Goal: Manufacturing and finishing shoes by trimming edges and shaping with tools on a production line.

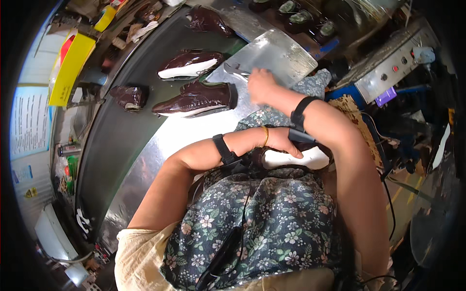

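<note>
We needed it steady: our left hand (284,140), part-curled, clasped the white-soled shoe (313,158) against our floral apron (272,218); our right hand (262,86) curled round a metal tool (236,71), honestly too blurry to name.

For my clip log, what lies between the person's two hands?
In the head view, floral cloth lies between the left hand and the right hand.
</note>
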Demonstrator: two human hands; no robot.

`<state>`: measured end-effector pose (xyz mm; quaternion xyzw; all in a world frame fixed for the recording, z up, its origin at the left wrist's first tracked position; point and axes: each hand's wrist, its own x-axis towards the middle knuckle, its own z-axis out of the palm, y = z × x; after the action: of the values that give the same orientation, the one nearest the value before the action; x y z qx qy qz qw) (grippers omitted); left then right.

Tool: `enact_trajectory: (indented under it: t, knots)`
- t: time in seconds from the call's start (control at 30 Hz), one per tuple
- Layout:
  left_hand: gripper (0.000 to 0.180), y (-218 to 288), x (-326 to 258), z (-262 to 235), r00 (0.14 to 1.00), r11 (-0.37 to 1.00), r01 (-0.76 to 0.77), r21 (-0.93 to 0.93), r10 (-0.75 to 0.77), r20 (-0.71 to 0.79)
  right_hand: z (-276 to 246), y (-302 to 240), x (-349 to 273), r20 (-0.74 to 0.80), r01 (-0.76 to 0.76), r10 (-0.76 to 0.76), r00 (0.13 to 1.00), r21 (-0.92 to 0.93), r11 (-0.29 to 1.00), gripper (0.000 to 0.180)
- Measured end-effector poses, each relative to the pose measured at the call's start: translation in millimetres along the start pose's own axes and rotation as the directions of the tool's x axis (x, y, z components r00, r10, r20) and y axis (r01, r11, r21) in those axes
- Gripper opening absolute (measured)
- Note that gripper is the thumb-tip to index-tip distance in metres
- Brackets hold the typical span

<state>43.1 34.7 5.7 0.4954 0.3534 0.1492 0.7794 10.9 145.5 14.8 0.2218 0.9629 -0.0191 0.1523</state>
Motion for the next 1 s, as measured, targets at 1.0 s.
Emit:
enact_trajectory:
  t: [1.0]
  knots:
    - [0.056, 17.3, 45.6, 18.2, 0.99, 0.993, 0.005, -0.114, 0.012, 0.141, 130.8, 34.9, -374.1, -0.248, -0.19, 0.526, 0.813, 0.742, 0.643, 0.02]
